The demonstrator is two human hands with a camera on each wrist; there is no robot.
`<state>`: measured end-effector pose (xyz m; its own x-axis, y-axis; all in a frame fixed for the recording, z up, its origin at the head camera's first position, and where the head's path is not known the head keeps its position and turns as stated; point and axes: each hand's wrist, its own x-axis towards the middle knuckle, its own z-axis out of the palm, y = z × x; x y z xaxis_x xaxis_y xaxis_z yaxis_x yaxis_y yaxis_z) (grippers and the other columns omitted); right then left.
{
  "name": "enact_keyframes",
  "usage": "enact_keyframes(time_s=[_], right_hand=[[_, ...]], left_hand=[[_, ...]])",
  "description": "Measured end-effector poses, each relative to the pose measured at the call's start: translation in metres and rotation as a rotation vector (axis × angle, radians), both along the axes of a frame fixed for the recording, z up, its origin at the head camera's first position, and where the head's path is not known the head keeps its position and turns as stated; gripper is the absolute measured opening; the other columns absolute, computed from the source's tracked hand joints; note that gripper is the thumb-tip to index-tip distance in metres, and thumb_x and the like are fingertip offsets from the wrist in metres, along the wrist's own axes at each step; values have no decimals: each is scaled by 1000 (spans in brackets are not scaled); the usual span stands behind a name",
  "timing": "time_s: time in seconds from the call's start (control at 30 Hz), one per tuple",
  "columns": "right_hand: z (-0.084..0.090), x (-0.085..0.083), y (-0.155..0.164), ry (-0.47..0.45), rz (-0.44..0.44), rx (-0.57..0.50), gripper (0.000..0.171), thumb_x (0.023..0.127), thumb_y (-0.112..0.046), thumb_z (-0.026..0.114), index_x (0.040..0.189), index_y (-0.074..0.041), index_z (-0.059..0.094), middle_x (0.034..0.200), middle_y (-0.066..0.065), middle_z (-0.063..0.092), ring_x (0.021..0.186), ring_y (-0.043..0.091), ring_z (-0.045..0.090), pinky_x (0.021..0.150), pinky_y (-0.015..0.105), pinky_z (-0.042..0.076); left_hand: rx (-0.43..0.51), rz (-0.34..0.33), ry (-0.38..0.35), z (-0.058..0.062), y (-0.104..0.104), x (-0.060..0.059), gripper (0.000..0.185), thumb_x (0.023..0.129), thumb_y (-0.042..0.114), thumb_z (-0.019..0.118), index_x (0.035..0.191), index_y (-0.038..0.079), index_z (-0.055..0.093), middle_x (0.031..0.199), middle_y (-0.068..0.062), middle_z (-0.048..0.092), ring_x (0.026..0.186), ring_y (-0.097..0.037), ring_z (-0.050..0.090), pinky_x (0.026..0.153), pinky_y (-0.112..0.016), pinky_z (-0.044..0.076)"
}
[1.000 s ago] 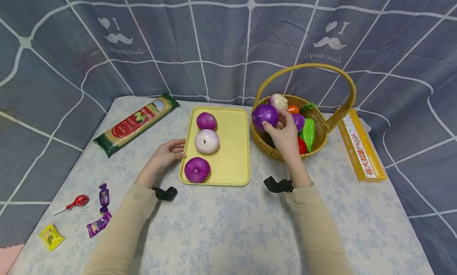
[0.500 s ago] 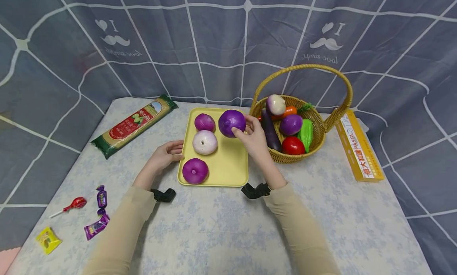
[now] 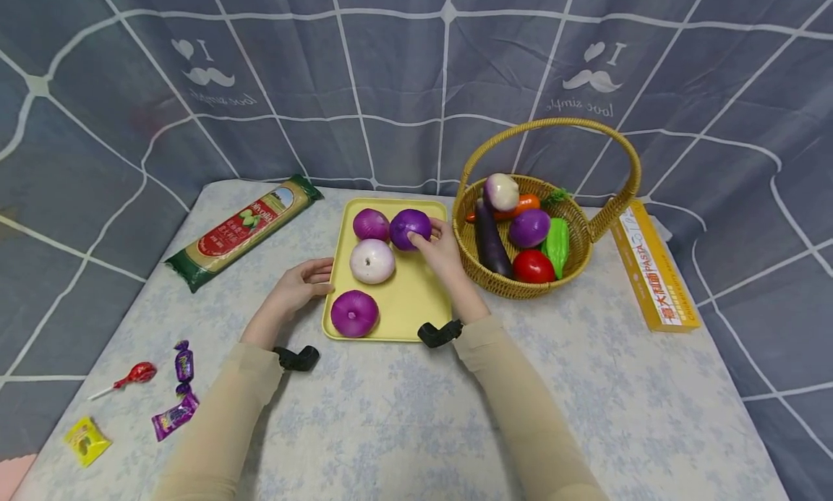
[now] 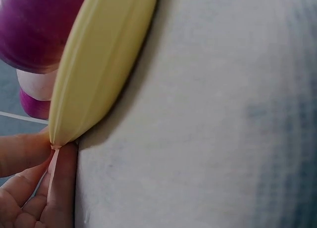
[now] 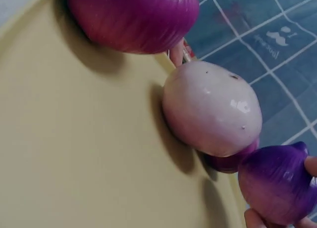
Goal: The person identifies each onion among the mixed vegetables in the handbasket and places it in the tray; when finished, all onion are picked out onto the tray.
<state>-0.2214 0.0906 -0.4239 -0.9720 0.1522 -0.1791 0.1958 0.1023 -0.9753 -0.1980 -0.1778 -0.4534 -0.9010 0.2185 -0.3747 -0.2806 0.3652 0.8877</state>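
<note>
In the head view my right hand [image 3: 440,249] pinches a purple onion [image 3: 411,230] between thumb and fingers, over the upper part of a yellow tray [image 3: 416,313]. Its shadow falls on the tray beside it in the right wrist view, where fingertips [image 5: 255,220] press its side. Down the tray's left side lie a red onion [image 3: 372,225] at the back, a pale turnip-like vegetable [image 3: 372,261] in the middle and another red onion [image 3: 354,314] in front. My left hand [image 3: 301,287] holds the tray's left rim, thumb [image 4: 25,153] on one side and fingers on the other.
Right of the tray stands a wicker basket [image 3: 501,283] with an eggplant [image 3: 491,241], tomato [image 3: 534,266], green pepper [image 3: 556,246] and other vegetables. A pasta box [image 3: 655,270] lies beyond it. At left are a pasta packet [image 3: 244,230], a lollipop [image 3: 138,373] and several wrapped candies [image 3: 184,367].
My right hand has carried the purple onion left from over the basket to the tray, then lower beside the rear red onion. My left hand has stayed at the tray's rim.
</note>
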Motion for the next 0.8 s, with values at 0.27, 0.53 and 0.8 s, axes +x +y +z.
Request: enact_keyframes(time_s=[0.27,0.53,0.8], right_hand=[[-20,-11,-5,-20,-46,12,64,92,-13,66,145,5,36,140,27,49,130,33,50,109,39,43],[-28,-11,-4,-17,-78,74,64,92,-20,67,145,3,40,140,26,51,131,33,51,110,39,43],[-32,-8,-3,3,-67,174,75,93,-30,67,149,5,32,148,28,43,136,33,47,113,34,40]], left_hand=[[20,7,-9,0,0,1,65,95,0,60,153,4,32,150,-22,43,135,-34,46,83,-11,50],[14,12,-7,-2,0,1,65,94,1,61,153,4,33,150,-21,43,136,-34,46,83,-10,50],[-2,6,9,-3,-1,0,65,94,3,61,153,6,33,150,-20,44,135,-34,47,82,-9,49]])
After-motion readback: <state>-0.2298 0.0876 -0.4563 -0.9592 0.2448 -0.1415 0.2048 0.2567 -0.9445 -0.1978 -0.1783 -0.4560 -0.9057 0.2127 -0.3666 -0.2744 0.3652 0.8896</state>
